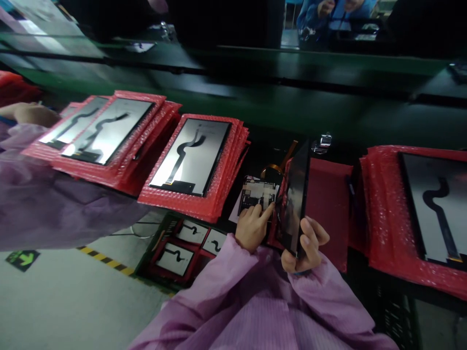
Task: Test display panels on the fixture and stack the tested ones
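My right hand [310,248] grips the lower edge of a thin dark display panel [296,194], holding it upright, nearly edge-on to me. My left hand [252,227] lies palm down at the near edge of a small circuit board [257,192], one finger stretched toward the board's right side. Nothing shows in its grasp. Behind the board curves an orange flex cable [273,167], whose connections I cannot make out. Under and right of the panel lies a flat dark red pad [328,209].
Stacks of red bubble-wrap sleeves topped with display panels stand left [189,158] and right [434,209]. A lower crate [148,262] holds more panels. A co-worker's sleeve [54,204] reaches in from the left. A shiny metal clip [323,143] sits behind.
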`<move>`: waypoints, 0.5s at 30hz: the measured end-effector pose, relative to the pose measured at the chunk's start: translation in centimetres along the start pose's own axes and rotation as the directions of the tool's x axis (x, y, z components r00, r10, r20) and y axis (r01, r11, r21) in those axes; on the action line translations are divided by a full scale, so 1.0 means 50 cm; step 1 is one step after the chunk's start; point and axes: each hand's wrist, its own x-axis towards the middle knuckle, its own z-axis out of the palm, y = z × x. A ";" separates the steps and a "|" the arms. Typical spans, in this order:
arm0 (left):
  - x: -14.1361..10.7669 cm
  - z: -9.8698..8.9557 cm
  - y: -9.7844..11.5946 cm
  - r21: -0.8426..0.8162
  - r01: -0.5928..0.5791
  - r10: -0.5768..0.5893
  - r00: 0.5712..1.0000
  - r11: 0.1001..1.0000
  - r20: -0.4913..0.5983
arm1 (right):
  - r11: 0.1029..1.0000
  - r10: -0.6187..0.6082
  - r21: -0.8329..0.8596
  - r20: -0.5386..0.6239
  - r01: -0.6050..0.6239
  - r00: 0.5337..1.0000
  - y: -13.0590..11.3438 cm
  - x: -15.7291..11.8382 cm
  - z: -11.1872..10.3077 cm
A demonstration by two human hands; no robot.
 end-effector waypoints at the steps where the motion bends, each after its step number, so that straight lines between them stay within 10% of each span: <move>1: 0.000 -0.001 0.000 -0.004 -0.004 0.004 1.000 1.000 -0.015 | 1.000 -0.022 0.000 -0.139 0.023 0.990 -0.002 0.003 0.000; 4: -0.001 -0.002 -0.001 -0.009 -0.009 0.008 0.999 1.000 -0.037 | 0.997 -0.062 -0.062 -0.453 0.038 0.889 -0.013 0.018 -0.002; 15: 0.000 0.000 -0.001 -0.031 -0.016 0.013 0.997 0.999 -0.072 | 0.994 -0.069 -0.098 -0.312 0.040 0.947 -0.028 0.029 -0.003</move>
